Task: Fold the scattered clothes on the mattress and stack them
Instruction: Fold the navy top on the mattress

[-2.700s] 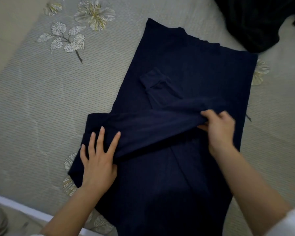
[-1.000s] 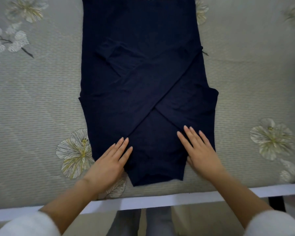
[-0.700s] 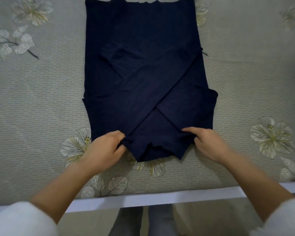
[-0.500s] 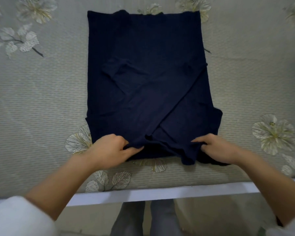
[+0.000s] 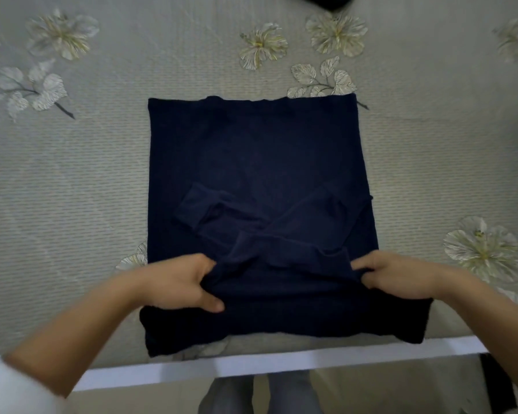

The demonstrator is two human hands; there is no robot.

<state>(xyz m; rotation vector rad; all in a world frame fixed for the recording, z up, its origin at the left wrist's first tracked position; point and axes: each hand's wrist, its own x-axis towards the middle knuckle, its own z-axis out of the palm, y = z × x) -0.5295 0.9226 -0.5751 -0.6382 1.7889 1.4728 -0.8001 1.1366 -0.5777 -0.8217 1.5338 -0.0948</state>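
L hand (image 5: 180, 282) and R hand (image 5: 401, 276) are both palm-down, knuckles up, fingers curled, each gripping a fold of the shirt (image 5: 257, 150). L thumb points in toward the middle; R thumb is prob. tucked under, but it's blurred. Bare forearms angle in from the lower corners. White sleeve (image 5: 9, 386) shows on L arm.

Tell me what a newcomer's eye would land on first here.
The navy long-sleeved top lies in the middle of the grey mattress, its sleeves crossed over the body. At its near edge the left hand and the right hand each grip the fabric, one at each side, gathering it up. Pale printed flowers dot the mattress, and a second dark garment peeks in at the top right edge.
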